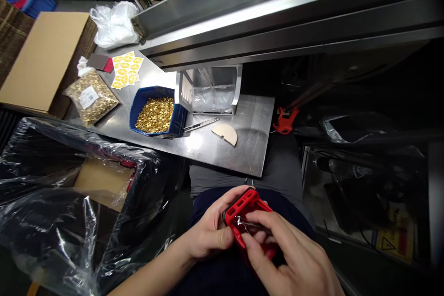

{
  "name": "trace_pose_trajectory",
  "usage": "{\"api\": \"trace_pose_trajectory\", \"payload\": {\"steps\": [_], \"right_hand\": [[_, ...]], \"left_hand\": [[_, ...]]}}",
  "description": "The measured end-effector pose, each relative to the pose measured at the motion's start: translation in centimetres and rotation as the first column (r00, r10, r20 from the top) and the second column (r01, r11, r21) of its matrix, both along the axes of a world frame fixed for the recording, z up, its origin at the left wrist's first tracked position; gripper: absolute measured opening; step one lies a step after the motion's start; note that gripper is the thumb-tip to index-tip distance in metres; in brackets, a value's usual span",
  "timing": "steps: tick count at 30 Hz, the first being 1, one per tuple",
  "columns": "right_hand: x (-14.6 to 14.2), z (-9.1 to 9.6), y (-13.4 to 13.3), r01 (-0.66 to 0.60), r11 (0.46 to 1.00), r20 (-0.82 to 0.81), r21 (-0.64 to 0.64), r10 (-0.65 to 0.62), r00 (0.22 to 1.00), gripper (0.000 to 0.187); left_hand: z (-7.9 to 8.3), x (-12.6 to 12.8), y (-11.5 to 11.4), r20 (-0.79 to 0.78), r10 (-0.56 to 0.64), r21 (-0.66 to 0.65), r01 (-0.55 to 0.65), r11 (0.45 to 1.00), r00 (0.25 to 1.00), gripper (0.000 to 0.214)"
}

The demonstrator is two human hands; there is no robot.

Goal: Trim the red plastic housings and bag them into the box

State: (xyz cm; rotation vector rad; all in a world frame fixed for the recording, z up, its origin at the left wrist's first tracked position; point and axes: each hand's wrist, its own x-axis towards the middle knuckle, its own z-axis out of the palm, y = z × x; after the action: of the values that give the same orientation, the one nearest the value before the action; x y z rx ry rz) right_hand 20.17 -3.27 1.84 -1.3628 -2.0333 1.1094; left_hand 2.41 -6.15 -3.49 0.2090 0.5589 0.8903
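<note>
Nearby, blue bin (179, 119), cutter (202, 125), left fingers (221, 238) clasping red casing (243, 203), right fingers (265, 218) pinching metal (240, 222)

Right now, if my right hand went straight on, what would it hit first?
Most likely the red plastic part held in your left hand. Your right hand points into it at close quarters, though exact depth is hard to judge.

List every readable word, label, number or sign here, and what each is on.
No words or numbers can be read.
White label on bag of gold-coloured pieces: print too small.
Yellow oval stickers: markings too small.
Yellow sign, lower right: triangle symbol visible, lettering blurred.
Red casing: none visible.
</note>
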Motion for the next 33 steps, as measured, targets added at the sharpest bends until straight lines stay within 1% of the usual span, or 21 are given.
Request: {"api": "trace_pose_trajectory", "payload": {"steps": [3, 7, 13, 17, 21, 24, 27, 30, 33], "right_hand": [[0.1, 0.2, 0.1, -0.026, 1.000, -0.029, 0.007, 0.026, 0.999, 0.020], [0.4, 0.4, 0.4, -0.074, 0.995, -0.059, 0.071, 0.078, 0.995, 0.030], [0.5, 0.5, 0.5, -0.099, 0.990, -0.054, 0.098, 0.105, 0.993, 0.034], [0.7, 0.3, 0.4, -0.106, 0.982, -0.055, 0.155, 0.116, 0.992, 0.035], [0.7, 0.3, 0.4, -0.088, 0.977, -0.027, 0.194, 0.095, 0.995, 0.033], [0.1, 0.4, 0.7, -0.027, 0.979, -0.030, 0.204, 0.034, 0.999, 0.027], [-0.6, 0.4, 1.1, 0.018, 0.973, -0.052, 0.231, -0.006, 0.999, 0.028], [-0.8, 0.3, 1.2, 0.013, 0.965, -0.069, 0.261, 0.005, 0.998, 0.031], [-0.4, 0.1, 1.1, -0.010, 0.958, -0.072, 0.285, 0.032, 0.997, 0.031]], "left_hand": [[0.1, 0.1, 0.0, -0.018, 0.003, -0.005, -0.003, 1.000, 1.000, 0.083], [0.3, 0.2, 0.1, -0.035, 0.012, -0.011, -0.012, 1.000, 0.999, 0.082], [0.6, 0.3, 0.2, -0.030, 0.033, 0.014, -0.032, 0.999, 0.999, 0.080], [0.6, 0.3, 0.3, -0.031, 0.031, 0.020, -0.030, 0.999, 0.999, 0.081], [0.7, 0.2, 0.4, -0.042, 0.012, 0.036, -0.011, 0.999, 0.999, 0.080], [0.7, 0.1, 0.4, -0.041, -0.008, 0.041, 0.010, 0.999, 0.999, 0.082], [0.6, 0.0, 0.4, -0.045, -0.018, 0.040, 0.020, 0.999, 0.999, 0.083], [0.3, -0.1, 0.4, -0.053, -0.048, 0.053, 0.051, 0.997, 0.997, 0.081], [-0.2, -0.1, 0.3, -0.060, -0.055, 0.082, 0.060, 0.995, 0.997, 0.080]]}}
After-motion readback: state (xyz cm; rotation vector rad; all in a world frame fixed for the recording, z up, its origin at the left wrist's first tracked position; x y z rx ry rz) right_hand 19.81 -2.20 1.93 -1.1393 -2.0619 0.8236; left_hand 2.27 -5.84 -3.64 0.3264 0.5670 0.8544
